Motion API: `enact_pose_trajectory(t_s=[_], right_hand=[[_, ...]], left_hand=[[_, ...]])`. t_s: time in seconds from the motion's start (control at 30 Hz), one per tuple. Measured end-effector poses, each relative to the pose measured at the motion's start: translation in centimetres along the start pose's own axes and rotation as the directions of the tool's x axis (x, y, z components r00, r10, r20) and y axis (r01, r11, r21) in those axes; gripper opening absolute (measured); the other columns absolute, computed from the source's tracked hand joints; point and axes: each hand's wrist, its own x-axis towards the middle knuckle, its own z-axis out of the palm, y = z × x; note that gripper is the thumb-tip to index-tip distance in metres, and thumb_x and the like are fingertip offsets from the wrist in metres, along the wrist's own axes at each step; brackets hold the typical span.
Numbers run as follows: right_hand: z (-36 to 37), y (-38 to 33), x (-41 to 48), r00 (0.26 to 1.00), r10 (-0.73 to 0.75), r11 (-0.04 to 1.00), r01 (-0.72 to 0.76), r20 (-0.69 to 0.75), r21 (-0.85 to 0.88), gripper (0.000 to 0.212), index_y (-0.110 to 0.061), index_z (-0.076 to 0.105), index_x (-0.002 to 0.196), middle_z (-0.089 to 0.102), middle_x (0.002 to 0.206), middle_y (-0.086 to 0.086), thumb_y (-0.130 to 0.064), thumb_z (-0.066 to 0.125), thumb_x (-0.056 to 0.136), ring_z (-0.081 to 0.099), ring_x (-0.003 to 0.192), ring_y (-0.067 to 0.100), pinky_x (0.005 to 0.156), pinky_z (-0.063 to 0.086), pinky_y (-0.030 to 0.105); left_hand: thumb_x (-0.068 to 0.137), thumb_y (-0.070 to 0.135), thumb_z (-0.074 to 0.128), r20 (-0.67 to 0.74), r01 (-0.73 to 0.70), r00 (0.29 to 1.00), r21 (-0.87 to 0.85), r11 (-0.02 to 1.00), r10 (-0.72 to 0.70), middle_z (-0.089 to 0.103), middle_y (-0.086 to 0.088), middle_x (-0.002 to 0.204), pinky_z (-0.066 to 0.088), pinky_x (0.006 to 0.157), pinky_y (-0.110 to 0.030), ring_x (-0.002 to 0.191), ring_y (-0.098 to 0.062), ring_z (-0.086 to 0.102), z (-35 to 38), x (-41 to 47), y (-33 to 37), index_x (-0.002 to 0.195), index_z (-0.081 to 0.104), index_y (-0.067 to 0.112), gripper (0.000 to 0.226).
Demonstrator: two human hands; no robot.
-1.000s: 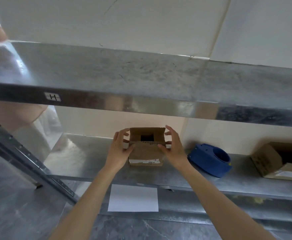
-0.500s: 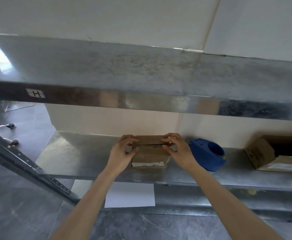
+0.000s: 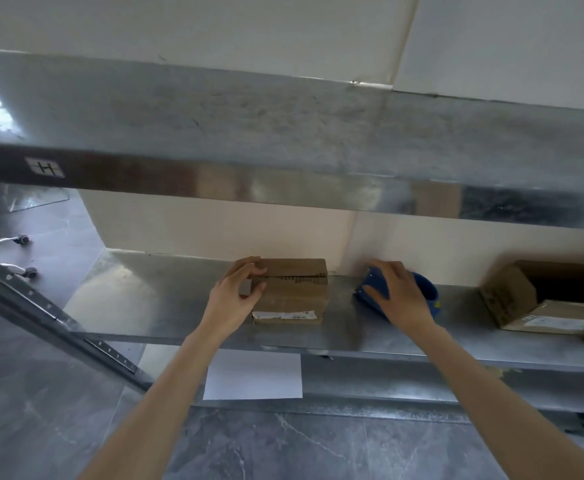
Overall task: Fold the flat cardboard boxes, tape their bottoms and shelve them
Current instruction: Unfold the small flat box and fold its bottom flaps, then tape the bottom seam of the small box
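Mid-frame on the metal shelf (image 3: 145,292), the left grip (image 3: 238,292) clamps the cardboard box (image 3: 294,292) by its closed flaps (seam up, presumably for taping); the right grip (image 3: 398,292) wraps the blue tape dispenser (image 3: 430,296) just right of it.

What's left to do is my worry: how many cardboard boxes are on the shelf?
2. A small box on the shelf, held by the left hand; a bigger box at the right end. Others may sit beyond the frame.
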Motion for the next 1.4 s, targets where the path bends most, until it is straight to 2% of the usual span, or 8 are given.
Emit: enact_pose_trajectory(t_s=[0.2,0.37,0.47,0.9,1.0,1.1,1.27,1.4], right_hand=[[-1.4,5.4,0.1,0.959,0.181,0.954,-0.117,0.219,-0.276,0.081,-0.033,0.024,0.153,0.042,0.141,0.013,-0.044,0.069,0.087,0.042,0.126,0.035,0.097,0.047,0.045],[-1.5,7.1,0.7,0.926,0.102,0.974,-0.018,0.363,-0.227,0.094,-0.043,0.0,0.154,0.05,0.141,0.007,-0.046,0.067,0.088,0.06,0.108,0.028,0.075,0.047,0.03],[-1.7,7.6,1.0,0.917,0.04,0.976,0.049,0.397,-0.212,0.095,-0.053,-0.012,0.146,0.053,0.138,0.009,-0.048,0.065,0.09,0.064,0.097,0.029,0.075,0.054,0.035],[-2.9,7.1,3.0,0.89,-0.006,0.997,0.037,0.456,-0.061,0.099,-0.045,0.01,0.153,0.045,0.149,0.003,-0.036,0.077,0.081,0.053,0.122,0.032,0.096,0.048,0.04],[-3.3,6.5,2.8,0.917,-0.021,0.999,0.003,0.399,0.047,0.099,-0.042,0.019,0.151,0.047,0.146,-0.002,-0.028,0.082,0.077,0.053,0.118,0.03,0.09,0.048,0.038],[-4.5,4.7,2.4,0.94,-0.067,0.99,0.02,0.335,0.141,0.099,-0.044,0.02,0.149,0.048,0.142,-0.001,-0.025,0.084,0.075,0.055,0.11,0.026,0.086,0.051,0.039],[-7.0,-0.6,1.2,0.948,-0.148,0.978,0.099,0.283,0.182,0.088,-0.052,0.016,0.148,0.041,0.148,-0.01,-0.031,0.075,0.086,0.055,0.118,0.022,0.088,0.052,0.037],[-7.8,-5.9,0.4,0.937,-0.177,0.981,0.142,0.302,0.133,0.067,-0.058,0.013,0.145,0.05,0.14,-0.013,-0.044,0.057,0.096,0.061,0.105,0.021,0.082,0.054,0.039]], left_hand=[[0.091,0.019,0.07,-0.032,0.029,0.999,-0.017,0.999,-0.029,0.05,0.036,0.125,0.055,0.089,-0.038,0.106,0.015,0.053,0.3,-0.3,0.2,0.107,0.069,0.022,0.016],[0.091,0.018,0.069,-0.063,0.087,0.994,-0.035,0.996,-0.089,0.052,0.032,0.129,0.053,0.092,-0.033,0.111,0.014,0.051,0.6,-0.5,0.6,0.109,0.069,0.027,0.02],[0.09,0.02,0.069,-0.087,0.122,0.988,-0.052,0.991,-0.126,0.055,0.028,0.131,0.051,0.091,-0.028,0.111,0.012,0.053,0.9,-0.6,0.9,0.108,0.067,0.031,0.021],[0.089,0.033,0.064,-0.039,0.182,0.982,-0.072,0.981,-0.185,0.053,0.033,0.134,0.047,0.099,-0.031,0.122,0.005,0.053,0.6,-0.8,1.1,0.109,0.066,0.043,0.023],[0.087,0.047,0.062,0.022,0.203,0.979,-0.041,0.978,-0.202,0.054,0.037,0.131,0.044,0.102,-0.034,0.122,0.007,0.051,-0.1,-0.6,1.2,0.119,0.064,0.042,0.033],[0.092,0.034,0.067,0.059,0.171,0.984,-0.063,0.983,-0.168,0.057,0.029,0.132,0.042,0.1,-0.029,0.117,0.011,0.053,-0.2,-0.3,1.4,0.116,0.063,0.045,0.026],[0.08,0.056,0.059,0.07,0.121,0.991,-0.143,0.982,-0.112,0.056,0.028,0.133,0.044,0.093,-0.025,0.117,0.004,0.056,0.1,-0.2,1.3,0.112,0.064,0.043,0.035],[0.084,0.045,0.062,0.071,0.106,0.993,-0.159,0.982,-0.096,0.06,0.024,0.128,0.048,0.094,-0.028,0.112,0.001,0.059,0.4,-0.2,1.0,0.118,0.061,0.039,0.035]])
